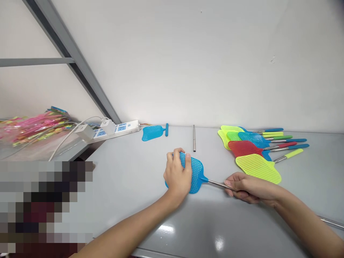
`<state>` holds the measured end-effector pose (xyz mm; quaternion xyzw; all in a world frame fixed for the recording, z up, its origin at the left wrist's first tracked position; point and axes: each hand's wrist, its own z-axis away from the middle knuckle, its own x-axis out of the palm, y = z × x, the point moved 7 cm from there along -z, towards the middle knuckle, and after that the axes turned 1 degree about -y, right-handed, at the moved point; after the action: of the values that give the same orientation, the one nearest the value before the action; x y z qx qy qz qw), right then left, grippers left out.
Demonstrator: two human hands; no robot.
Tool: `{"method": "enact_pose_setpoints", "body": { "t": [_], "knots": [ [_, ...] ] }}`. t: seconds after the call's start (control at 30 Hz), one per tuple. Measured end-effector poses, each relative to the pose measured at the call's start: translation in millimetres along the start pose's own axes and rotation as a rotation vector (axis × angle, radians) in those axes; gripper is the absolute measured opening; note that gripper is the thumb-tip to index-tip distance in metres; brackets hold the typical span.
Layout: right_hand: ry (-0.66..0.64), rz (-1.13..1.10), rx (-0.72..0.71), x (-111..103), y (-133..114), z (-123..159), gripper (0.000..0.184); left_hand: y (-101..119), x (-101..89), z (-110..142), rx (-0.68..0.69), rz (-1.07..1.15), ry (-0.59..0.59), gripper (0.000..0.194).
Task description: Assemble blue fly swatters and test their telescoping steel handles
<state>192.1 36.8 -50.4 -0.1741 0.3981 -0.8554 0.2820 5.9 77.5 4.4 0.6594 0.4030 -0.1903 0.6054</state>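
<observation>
Above the grey table, my left hand [177, 175] is closed around the perforated head of a blue fly swatter [197, 175]. My right hand [245, 188] grips the same swatter by its thin metal rod [216, 184]; the rod's far end is hidden behind the fingers. Just beyond my right hand lies a yellow-green fly swatter [258, 166]. Farther back, a loose blue swatter head [153, 133] rests beside a short blue handle grip [167, 130]. A bare metal rod [194, 138] lies between them and the swatter pile.
Several finished-looking swatters, among them a red one [244, 147], overlap at the back right. A white power strip [120, 128] with plugs and cables sits at the back left. Beyond it lie bagged colourful items [40, 125]. Another metal rod [331, 223] shows at the right edge.
</observation>
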Motion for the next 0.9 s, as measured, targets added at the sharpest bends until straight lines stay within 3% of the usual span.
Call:
{"method": "enact_pose_setpoints", "body": {
  "t": [0.3, 0.5, 0.63, 0.9],
  "knots": [
    [-0.062, -0.043, -0.023, 7, -4, 0, 0.031, 7, 1.9, 7, 0.035, 0.035, -0.038, 0.021],
    [0.014, 0.060, -0.087, 0, -11, 1, 0.037, 8, 4.2, -5, 0.111, 0.092, -0.121, 0.018],
    [-0.008, 0.111, -0.115, 1, -13, 2, 0.035, 4, 9.2, -11, 0.127, 0.086, -0.161, 0.018],
    [-0.010, 0.152, -0.177, 0, -20, 5, 0.032, 0, 3.3, -27, 0.138, 0.102, -0.125, 0.016]
  ]
}}
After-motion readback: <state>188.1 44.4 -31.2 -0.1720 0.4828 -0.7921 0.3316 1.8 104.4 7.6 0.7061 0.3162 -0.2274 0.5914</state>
